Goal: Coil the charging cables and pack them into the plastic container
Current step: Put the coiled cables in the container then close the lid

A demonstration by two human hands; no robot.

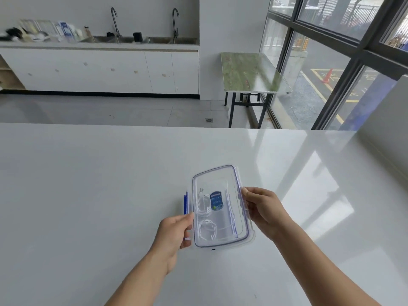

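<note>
A clear plastic lid (218, 173) with a blue seal rim and a blue label sits tilted over the clear plastic container (186, 204), whose blue-edged left side shows beyond the lid. Two coiled white charging cables (204, 214) lie inside, seen through the lid. My left hand (176, 230) pinches the lid's left edge near its front corner. My right hand (262, 207) grips the lid's right edge around the clip flap.
The container rests on a wide white glossy table (88, 195). Beyond the far edge lie grey floor, a white cabinet run with two sinks and taps, and a green-topped folding table (251, 74) by the windows. A white block (388, 120) stands at the right.
</note>
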